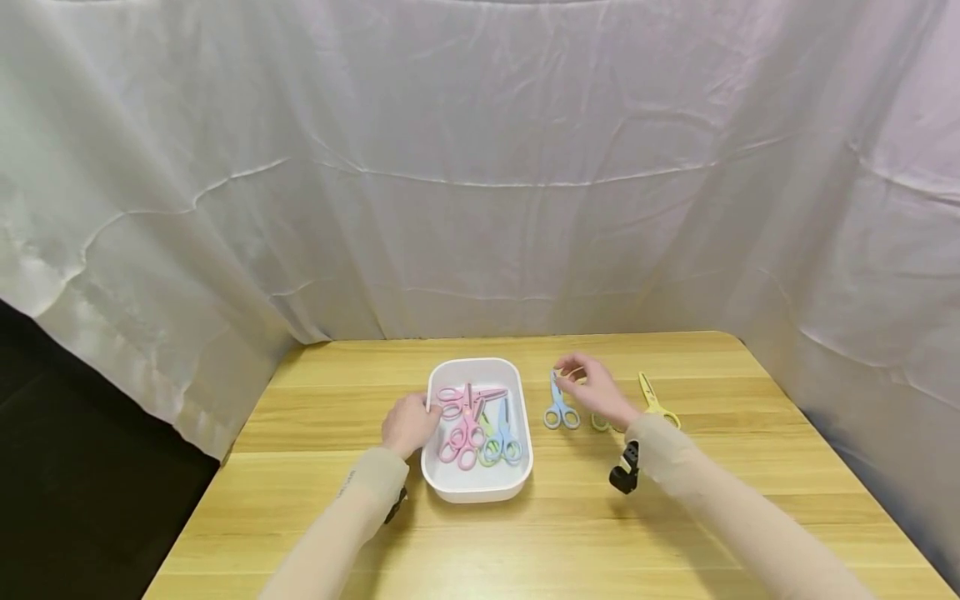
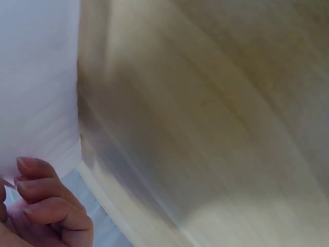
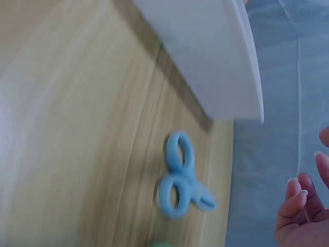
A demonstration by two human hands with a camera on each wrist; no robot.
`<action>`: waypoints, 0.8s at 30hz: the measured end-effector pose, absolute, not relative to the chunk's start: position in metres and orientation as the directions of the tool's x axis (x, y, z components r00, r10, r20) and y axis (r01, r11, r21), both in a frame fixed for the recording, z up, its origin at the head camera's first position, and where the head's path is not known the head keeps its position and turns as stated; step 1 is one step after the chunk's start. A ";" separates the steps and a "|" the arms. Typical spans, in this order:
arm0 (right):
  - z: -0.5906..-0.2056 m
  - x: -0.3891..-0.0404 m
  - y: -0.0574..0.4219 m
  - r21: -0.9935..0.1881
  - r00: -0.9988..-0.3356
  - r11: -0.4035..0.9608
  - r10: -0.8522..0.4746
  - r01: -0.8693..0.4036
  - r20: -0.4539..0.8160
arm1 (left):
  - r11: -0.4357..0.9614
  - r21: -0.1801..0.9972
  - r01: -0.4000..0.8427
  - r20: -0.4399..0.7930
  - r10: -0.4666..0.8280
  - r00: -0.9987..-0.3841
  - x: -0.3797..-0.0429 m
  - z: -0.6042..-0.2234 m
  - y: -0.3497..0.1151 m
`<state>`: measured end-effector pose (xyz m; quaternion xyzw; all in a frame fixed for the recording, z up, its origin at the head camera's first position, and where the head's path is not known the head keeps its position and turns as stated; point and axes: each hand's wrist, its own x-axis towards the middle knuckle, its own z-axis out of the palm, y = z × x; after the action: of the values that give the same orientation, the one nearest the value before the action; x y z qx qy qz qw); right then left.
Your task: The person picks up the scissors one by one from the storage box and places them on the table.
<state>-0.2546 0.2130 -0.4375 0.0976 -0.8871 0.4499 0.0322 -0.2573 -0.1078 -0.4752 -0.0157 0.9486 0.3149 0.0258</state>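
Observation:
My left hand (image 1: 408,425) grips the left rim of a white plastic bin (image 1: 480,496), fingers curled at its wall in the left wrist view. Inside the bin lie several pink scissors (image 1: 468,425), blue scissors (image 1: 503,432) and green scissors partly beneath them. To the right of the bin, my right hand (image 1: 596,392) hovers near the blade end of blue scissors (image 3: 185,177) on the table. Its fingers are loosely bent, and nothing shows between them in the right wrist view. Green scissors (image 1: 599,422) are mostly hidden under this hand.
Yellow scissors (image 1: 652,403) rest on the wooden table (image 1: 570,533) beyond the right wrist. A pale curtain (image 1: 480,233) hangs behind the table and along its sides. Something black (image 1: 90,467) stands off the table's left edge.

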 end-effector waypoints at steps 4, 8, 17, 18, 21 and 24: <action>-0.435 -0.253 0.197 -0.816 -0.980 0.545 -0.152 -0.191 0.128 | 0.816 0.578 -0.023 -0.056 0.011 -0.998 -0.256 -0.470 -0.109; -0.434 -0.251 0.182 -0.836 -0.983 0.523 -0.152 -0.166 0.100 | 0.828 0.560 -0.014 -0.067 0.028 -0.997 -0.255 -0.466 -0.111; -0.422 -0.248 0.150 -0.914 -0.984 0.398 -0.175 -0.077 0.006 | 0.812 0.584 0.014 -0.089 0.082 -0.993 -0.253 -0.461 -0.117; -0.422 -0.248 0.147 -0.926 -0.982 0.374 -0.186 -0.058 -0.013 | 0.808 0.589 0.019 -0.094 0.092 -0.991 -0.253 -0.461 -0.118; -0.420 -0.248 0.137 -0.959 -0.971 0.284 -0.225 0.017 -0.084 | 0.799 0.601 0.024 -0.118 0.119 -0.986 -0.253 -0.459 -0.120; -0.417 -0.248 0.125 -0.975 -0.958 0.198 -0.246 0.098 -0.146 | 0.794 0.608 0.015 -0.140 0.126 -0.982 -0.253 -0.456 -0.123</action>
<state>-0.2477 0.1251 -0.4171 0.0486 -0.7620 0.6312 -0.1363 -0.2529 -0.1233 -0.4562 0.0375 0.9431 0.3188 0.0869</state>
